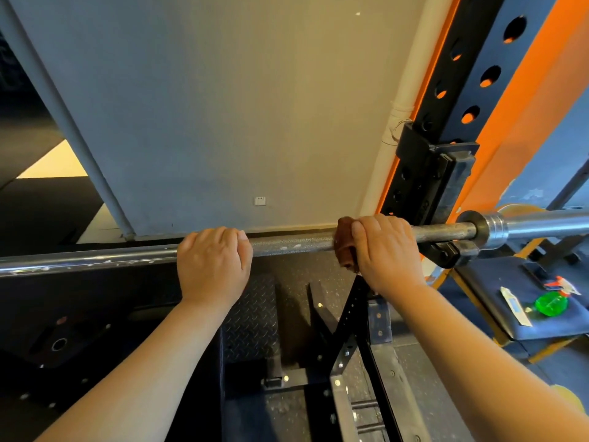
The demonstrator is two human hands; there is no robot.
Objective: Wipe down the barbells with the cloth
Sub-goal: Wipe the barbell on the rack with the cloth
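Observation:
A steel barbell point(293, 245) runs across the view at chest height and rests on a rack hook at the right. My left hand point(213, 260) grips the bare shaft left of the middle, fingers curled over the top. To its right, my right hand point(387, 250) holds a brown cloth point(344, 247) wrapped round the knurled shaft, close to the rack upright. White specks show on the shaft left of my left hand. The chrome sleeve point(541, 223) sticks out to the right, past the collar.
A black rack upright with holes point(459, 90) and its hook point(443, 250) stand just right of my right hand. A green spray bottle point(551, 303) lies on a dark bench pad point(541, 320) at lower right. Black rack braces and checker plate flooring lie below the bar.

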